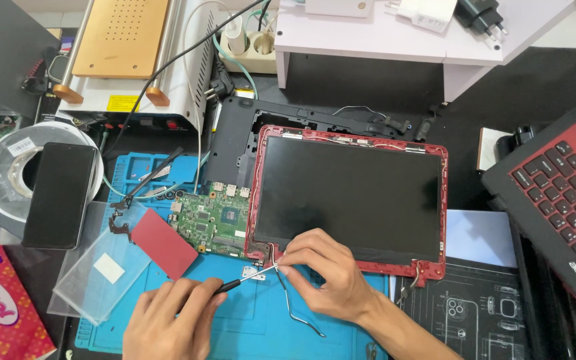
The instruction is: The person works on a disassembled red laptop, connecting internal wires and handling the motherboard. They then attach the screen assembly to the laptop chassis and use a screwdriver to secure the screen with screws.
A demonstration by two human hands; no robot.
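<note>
Your left hand is curled tight around the black handle of a screwdriver, fingers closed with no gap, low at the near edge of the blue mat. The shaft runs up and right, and its tip meets the fingertips of your right hand at a small metal hinge bracket on the mat. Your right hand's thumb and forefinger are pinched narrow there, at the near left corner of the red screen frame; whether they grip a screw or only steady the tip, you cannot tell. A thin grey cable trails from under that hand toward you.

The screen frame lies flat, its dark panel facing up, with a green circuit board touching its left side. Just left of the board sits a red card, overlapping a clear plastic lid.

Far left, a white tape spool carries a black phone lying across it. A red keyboard sits at the right edge.
</note>
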